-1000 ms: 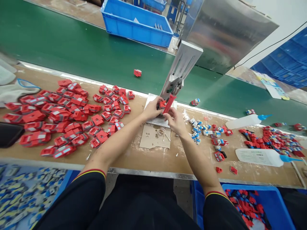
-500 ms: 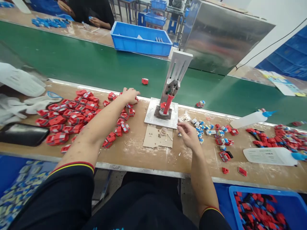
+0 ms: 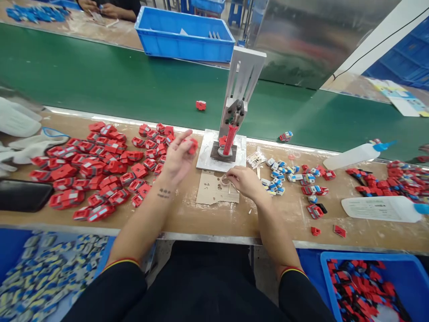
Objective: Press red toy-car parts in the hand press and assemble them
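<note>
My left hand (image 3: 176,161) is raised between the red pieces and the press, its fingers closed on a red toy car part (image 3: 192,146). My right hand (image 3: 246,181) reaches over a piece of cardboard (image 3: 208,194), its thumb and fingers pinched together beside a small clear ring-shaped item (image 3: 224,180). Whatever that pinch holds is too small to make out. Ahead stands a metal hand press (image 3: 246,67) with a red handle (image 3: 230,139) and a light base plate (image 3: 204,156). Many red car parts (image 3: 94,165) are heaped to the left.
White-and-blue pieces (image 3: 276,174) and cotton swabs (image 3: 256,158) lie right of the press. Two white bottles (image 3: 378,209) lie farther right. Below is a blue bin (image 3: 325,286) of red parts. A green belt (image 3: 117,80) runs behind, carrying a red part (image 3: 200,105). Another person's hands (image 3: 109,10) show beyond.
My left hand has come up and right from the red pieces with a red car part. My right hand has moved left onto the cardboard. The view has shifted slightly.
</note>
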`<state>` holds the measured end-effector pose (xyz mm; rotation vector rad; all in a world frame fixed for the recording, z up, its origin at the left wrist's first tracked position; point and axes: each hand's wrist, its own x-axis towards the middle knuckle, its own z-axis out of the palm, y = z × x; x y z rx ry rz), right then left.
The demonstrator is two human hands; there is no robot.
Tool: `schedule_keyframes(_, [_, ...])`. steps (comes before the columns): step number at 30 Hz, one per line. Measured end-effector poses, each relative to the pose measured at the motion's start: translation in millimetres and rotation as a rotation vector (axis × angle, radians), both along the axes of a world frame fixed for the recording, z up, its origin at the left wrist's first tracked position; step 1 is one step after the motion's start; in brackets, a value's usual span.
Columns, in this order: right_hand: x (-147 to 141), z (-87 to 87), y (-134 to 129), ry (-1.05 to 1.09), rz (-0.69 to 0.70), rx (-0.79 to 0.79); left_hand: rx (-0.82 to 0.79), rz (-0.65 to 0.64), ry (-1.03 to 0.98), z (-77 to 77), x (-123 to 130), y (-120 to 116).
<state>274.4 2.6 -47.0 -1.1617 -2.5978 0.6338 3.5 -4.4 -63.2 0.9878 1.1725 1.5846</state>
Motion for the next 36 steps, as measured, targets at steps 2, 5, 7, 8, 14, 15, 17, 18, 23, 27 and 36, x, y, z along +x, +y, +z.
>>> schedule_keyframes(2, [-8.4, -5.6, -2.4, 0.016, -0.027, 0.039, -0.068, -0.021, -0.053, -13.6, 17.4, -12.9])
schedule_keyframes(5, [-12.2, -16.5, -7.2, 0.089, -0.014, 0.045, -0.093, -0.063, -0.013, -29.4, 32.7, -22.1])
schedule_keyframes(7, [-7.3, -21.0, -9.4, 0.176, 0.018, 0.018, -0.068, -0.083, 0.033, -33.8, 36.5, -26.6])
schedule_keyframes(8, [-3.0, -21.3, -9.9, 0.225, 0.032, -0.002, -0.046, -0.090, 0.047, -34.0, 37.4, -29.3])
schedule_keyframes(14, [22.9, -1.3, -12.4, 0.631, -0.137, 0.023, 0.220, -0.134, 0.216, -22.7, 46.2, -51.7])
schedule_keyframes(15, [23.8, 2.3, -13.8, 0.758, -0.178, 0.050, 0.268, -0.129, 0.255, -21.3, 48.5, -54.5])
schedule_keyframes(17, [21.9, 7.0, -17.9, 1.015, -0.231, 0.081, 0.332, -0.130, 0.333, -19.4, 52.4, -58.1])
schedule_keyframes(18, [19.4, 8.1, -20.3, 1.111, -0.247, 0.081, 0.348, -0.143, 0.371, -18.6, 53.8, -59.0])
schedule_keyframes(23, [2.4, 6.3, -32.0, 1.247, -0.249, 0.019, 0.388, -0.313, 0.422, -13.0, 56.4, -60.5])
schedule_keyframes(27, [-8.6, 5.0, -38.3, 1.252, -0.204, 0.006, 0.387, -0.433, 0.366, -11.8, 60.0, -65.1])
schedule_keyframes(36, [-19.2, 4.0, -44.4, 1.160, -0.169, 0.050, 0.394, -0.427, 0.316, -17.0, 67.3, -72.2])
